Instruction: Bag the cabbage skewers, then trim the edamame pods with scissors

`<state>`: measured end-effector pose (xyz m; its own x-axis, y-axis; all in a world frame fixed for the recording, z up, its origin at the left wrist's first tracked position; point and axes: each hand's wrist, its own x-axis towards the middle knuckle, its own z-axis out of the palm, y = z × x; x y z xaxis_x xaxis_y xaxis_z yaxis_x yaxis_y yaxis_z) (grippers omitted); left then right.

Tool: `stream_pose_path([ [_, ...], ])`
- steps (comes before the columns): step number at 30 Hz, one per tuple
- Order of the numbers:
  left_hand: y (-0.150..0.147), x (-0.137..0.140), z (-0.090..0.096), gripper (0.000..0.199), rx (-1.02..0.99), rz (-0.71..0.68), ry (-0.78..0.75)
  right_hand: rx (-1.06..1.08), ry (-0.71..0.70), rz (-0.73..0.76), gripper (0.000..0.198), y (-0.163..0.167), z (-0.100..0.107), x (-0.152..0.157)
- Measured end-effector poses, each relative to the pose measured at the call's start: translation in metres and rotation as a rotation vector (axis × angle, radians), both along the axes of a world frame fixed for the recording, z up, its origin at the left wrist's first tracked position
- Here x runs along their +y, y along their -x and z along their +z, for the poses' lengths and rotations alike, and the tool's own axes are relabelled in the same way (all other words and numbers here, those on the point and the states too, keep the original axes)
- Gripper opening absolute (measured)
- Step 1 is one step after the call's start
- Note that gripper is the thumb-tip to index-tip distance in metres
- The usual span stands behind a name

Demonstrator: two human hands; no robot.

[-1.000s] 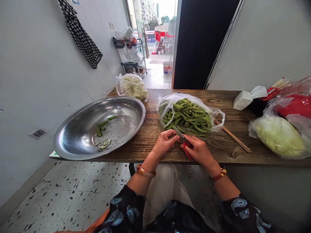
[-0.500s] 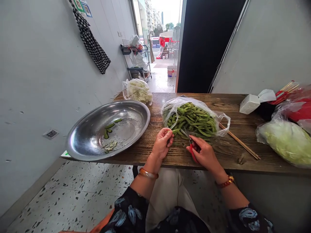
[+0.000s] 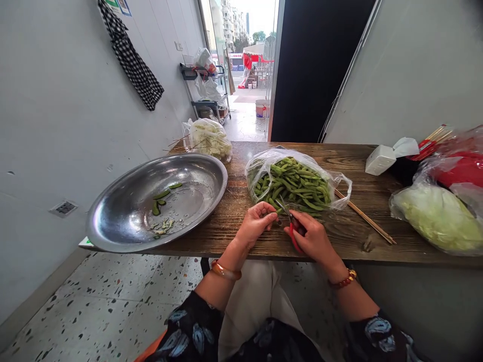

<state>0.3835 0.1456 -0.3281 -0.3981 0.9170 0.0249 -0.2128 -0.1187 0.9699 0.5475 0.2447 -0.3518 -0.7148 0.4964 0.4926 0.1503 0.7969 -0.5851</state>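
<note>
My left hand (image 3: 255,224) is closed, thumb against fingers, on a green edamame pod (image 3: 279,211) that is mostly hidden by the fingertips. In my right hand (image 3: 312,236) is a pair of red-handled scissors (image 3: 295,238), its blades pointing up and left beside the pod. Just beyond both hands, a heap of edamame pods (image 3: 296,183) fills an opened clear plastic bag (image 3: 261,164). To the left stands a wide metal basin (image 3: 202,173) with several pods (image 3: 161,194) and some pale scraps in shallow wet on its bottom.
Wooden skewers (image 3: 372,221) lie right of the bag on the wooden table (image 3: 237,221). A bag of pale green vegetable (image 3: 441,218) and a tissue pack (image 3: 380,160) are at the right. Behind the basin sits a bag of whitish vegetable (image 3: 211,140).
My left fingers have shifted along the pod, so less of it shows. The scissors stay in my right hand close by. The whole view has turned slightly right.
</note>
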Motion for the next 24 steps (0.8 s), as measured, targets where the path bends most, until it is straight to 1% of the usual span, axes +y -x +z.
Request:
stream_pose_path([
  [8, 0.002, 0.001, 0.000, 0.031, -0.078, 0.052, 0.015, -0.039, -0.024, -0.006, 0.042, -0.001, -0.003, -0.001],
  [10, 0.003, 0.001, 0.000, 0.032, -0.117, 0.074, 0.006, -0.038, -0.031, 0.001, 0.041, -0.001, -0.003, -0.001],
  [12, 0.005, 0.001, 0.001, 0.031, -0.178, 0.113, -0.024, -0.014, -0.024, -0.021, 0.041, -0.001, -0.003, 0.000],
  [14, 0.008, 0.000, 0.002, 0.029, -0.282, 0.159, -0.069, 0.028, 0.009, -0.085, 0.043, -0.001, -0.005, 0.003],
  [17, 0.015, -0.003, 0.004, 0.023, -0.479, 0.212, -0.140, 0.078, 0.099, -0.187, 0.046, -0.001, -0.007, 0.007],
  [19, 0.020, -0.005, 0.005, 0.020, -0.575, 0.253, -0.154, 0.092, 0.156, -0.223, 0.048, -0.001, -0.008, 0.009],
  [20, 0.023, -0.007, 0.006, 0.020, -0.592, 0.272, -0.151, 0.094, 0.173, -0.233, 0.049, -0.001, -0.008, 0.009],
  [22, 0.028, -0.010, 0.007, 0.020, -0.542, 0.284, -0.133, 0.092, 0.183, -0.235, 0.050, -0.001, -0.007, 0.008],
  [23, 0.030, -0.011, 0.007, 0.021, -0.466, 0.270, -0.117, 0.094, 0.177, -0.232, 0.050, -0.001, -0.007, 0.008],
  [24, 0.031, -0.013, 0.008, 0.021, -0.348, 0.242, -0.090, 0.099, 0.171, -0.226, 0.050, -0.001, -0.006, 0.007],
])
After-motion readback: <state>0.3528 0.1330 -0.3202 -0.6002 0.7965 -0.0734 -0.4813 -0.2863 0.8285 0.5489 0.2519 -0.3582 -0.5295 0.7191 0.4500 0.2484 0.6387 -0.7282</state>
